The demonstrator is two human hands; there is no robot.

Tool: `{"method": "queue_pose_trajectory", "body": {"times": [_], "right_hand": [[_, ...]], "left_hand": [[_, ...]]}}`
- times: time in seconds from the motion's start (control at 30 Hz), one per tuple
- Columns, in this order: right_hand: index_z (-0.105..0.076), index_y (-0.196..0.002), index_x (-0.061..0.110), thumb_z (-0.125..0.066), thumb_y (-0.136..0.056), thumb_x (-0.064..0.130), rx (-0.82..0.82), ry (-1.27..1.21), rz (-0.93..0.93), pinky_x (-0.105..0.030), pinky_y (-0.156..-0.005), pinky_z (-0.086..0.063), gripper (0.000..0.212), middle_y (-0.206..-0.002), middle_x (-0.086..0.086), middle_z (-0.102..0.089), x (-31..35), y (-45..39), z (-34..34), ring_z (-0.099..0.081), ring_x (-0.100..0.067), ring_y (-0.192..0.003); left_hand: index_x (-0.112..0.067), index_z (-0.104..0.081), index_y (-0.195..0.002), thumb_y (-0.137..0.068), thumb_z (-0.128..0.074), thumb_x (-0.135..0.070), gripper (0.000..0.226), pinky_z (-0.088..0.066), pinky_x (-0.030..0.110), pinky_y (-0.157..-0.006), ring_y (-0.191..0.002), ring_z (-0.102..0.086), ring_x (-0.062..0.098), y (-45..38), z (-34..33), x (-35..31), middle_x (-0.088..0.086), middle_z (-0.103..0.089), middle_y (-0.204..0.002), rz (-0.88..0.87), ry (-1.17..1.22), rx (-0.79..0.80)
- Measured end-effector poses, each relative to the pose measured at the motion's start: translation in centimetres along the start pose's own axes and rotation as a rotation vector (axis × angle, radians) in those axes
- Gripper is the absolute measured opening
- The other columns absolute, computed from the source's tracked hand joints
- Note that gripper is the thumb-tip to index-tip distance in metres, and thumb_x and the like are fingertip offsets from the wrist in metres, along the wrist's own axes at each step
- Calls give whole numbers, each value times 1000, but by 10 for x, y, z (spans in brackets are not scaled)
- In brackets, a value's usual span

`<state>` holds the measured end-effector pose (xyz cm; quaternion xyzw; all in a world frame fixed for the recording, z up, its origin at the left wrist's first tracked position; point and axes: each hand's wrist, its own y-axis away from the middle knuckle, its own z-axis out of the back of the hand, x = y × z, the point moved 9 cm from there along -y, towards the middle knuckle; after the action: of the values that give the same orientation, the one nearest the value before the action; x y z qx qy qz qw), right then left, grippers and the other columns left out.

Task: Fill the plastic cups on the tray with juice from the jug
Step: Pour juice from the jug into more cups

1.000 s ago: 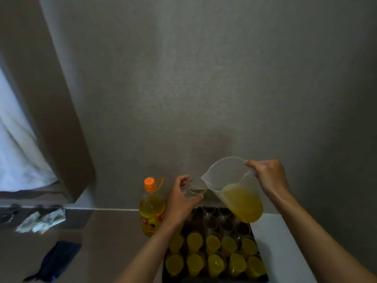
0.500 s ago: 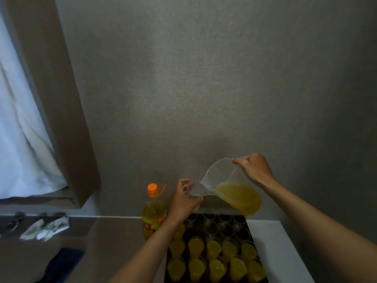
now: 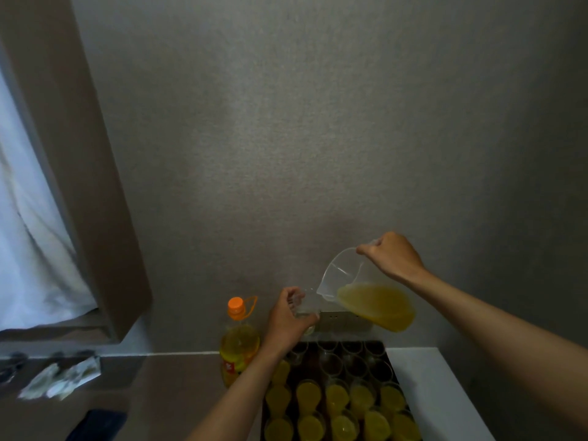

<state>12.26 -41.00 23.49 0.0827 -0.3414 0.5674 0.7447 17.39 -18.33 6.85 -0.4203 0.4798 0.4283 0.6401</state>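
Note:
My right hand (image 3: 394, 256) grips the handle of a clear plastic jug (image 3: 366, 291), tilted steeply to the left with orange juice pooled in its lower side. Its spout touches the rim of a clear plastic cup (image 3: 306, 308) that my left hand (image 3: 286, 319) holds up above the tray. The dark tray (image 3: 389, 366) lies below at the bottom centre. Several cups (image 3: 337, 396) in its near rows are full of juice; several cups (image 3: 351, 350) in the far rows are clear.
A juice bottle (image 3: 239, 342) with an orange cap stands left of the tray, close to my left forearm. White counter (image 3: 436, 389) lies right of the tray. Crumpled wrappers (image 3: 60, 378) and a dark cloth (image 3: 98, 424) lie far left. A wall rises behind.
The jug has tipped further to the left and its spout has come down onto the held cup. Both hands stay raised above the tray; the view has tilted upward.

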Motion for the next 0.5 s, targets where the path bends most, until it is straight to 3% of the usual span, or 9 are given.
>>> {"method": "queue_pose_trajectory", "body": {"times": [0.13, 0.5], "right_hand": [[-41, -52, 23, -69, -89, 35, 30, 34, 1, -32, -56, -32, 47, -44, 8, -33, 1, -7, -2, -33, -15, -46], [-41, -52, 22, -68, -87, 38, 83, 107, 31, -33, -57, -33, 47, -46, 7, -35, 6, -17, -10, -35, -16, -47]], "left_hand": [[-22, -50, -126, -78, -86, -10, 61, -48, 24, -101, -123, -56, 8, -3, -6, 2, -4, -60, -132, 2, 6, 4], [-36, -50, -116, -76, -89, -17, 58, -46, 11, -87, -119, -56, 1, -12, -10, 13, -13, -61, -127, 4, 22, 19]]}}
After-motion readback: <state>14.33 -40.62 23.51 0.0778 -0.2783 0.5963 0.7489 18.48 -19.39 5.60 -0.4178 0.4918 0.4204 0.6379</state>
